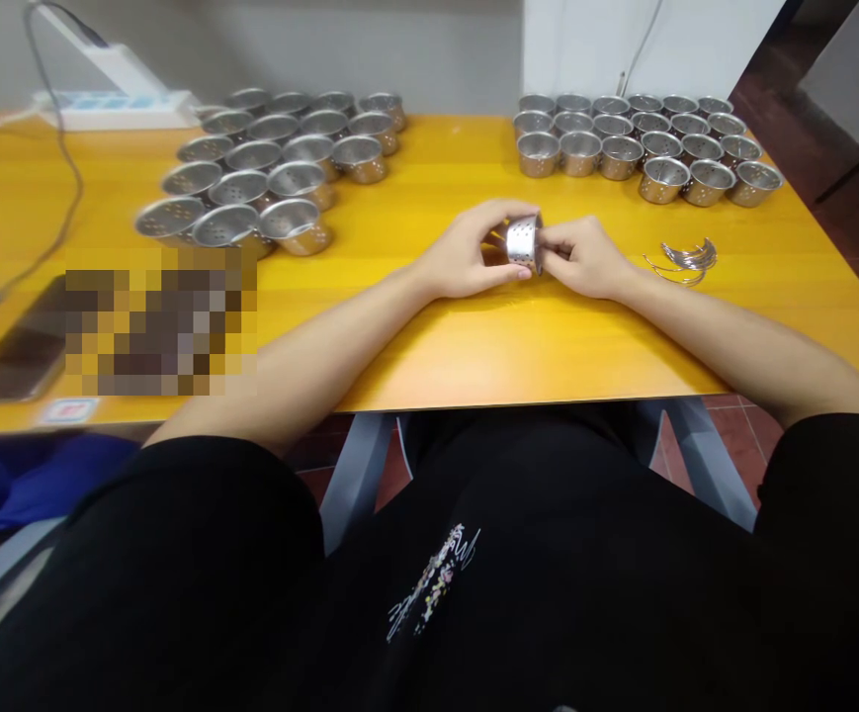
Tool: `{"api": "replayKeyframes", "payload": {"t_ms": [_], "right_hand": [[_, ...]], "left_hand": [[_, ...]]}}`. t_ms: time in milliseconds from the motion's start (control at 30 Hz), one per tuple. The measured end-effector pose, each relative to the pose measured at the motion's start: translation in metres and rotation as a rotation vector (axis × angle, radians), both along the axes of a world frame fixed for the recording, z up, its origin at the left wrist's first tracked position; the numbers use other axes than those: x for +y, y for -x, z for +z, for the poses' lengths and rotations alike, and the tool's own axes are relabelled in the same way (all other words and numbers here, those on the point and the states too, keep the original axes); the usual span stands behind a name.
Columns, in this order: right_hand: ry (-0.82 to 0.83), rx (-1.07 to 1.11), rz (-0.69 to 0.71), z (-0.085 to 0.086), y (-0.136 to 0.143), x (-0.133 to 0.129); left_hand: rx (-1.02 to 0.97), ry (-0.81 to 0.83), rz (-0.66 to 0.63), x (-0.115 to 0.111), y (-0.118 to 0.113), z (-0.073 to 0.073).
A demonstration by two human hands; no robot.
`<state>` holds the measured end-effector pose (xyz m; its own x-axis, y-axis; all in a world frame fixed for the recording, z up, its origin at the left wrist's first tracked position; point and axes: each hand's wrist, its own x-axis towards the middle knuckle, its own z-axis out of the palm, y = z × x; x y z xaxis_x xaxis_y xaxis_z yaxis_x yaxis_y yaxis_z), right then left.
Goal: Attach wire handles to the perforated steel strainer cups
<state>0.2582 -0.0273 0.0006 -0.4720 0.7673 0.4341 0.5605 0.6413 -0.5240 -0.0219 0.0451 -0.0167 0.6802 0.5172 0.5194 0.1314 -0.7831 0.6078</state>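
My left hand (470, 247) grips a small perforated metal cup (522, 242) between thumb and fingers. The cup lies on its side just above the yellow table, its mouth turned to the right. At that mouth my right hand (584, 257) is closed, the fingertips reaching inside the rim; whatever they pinch is hidden. A small heap of curved metal wire pieces (696, 257) rests on the table to the right of my right hand.
Rows of similar perforated cups (300, 222) stand at the back left, with another group (664, 180) at the back right. A white power strip (118, 109), a cable and a dark phone (18, 341) occupy the left. The table's front edge (473, 405) runs before my body.
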Motion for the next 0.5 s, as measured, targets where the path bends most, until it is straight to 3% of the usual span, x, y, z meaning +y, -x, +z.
{"api": "replayKeyframes", "payload": {"t_ms": [267, 500], "right_hand": [[0.008, -0.036, 0.026, 0.0024, -0.0014, -0.0025], [0.003, -0.050, 0.161, 0.0076, -0.0012, -0.0042]], "left_hand": [[0.011, -0.009, -0.001, 0.0022, 0.0007, -0.0020], [0.033, -0.030, 0.021, 0.0038, 0.0052, -0.0016]]}}
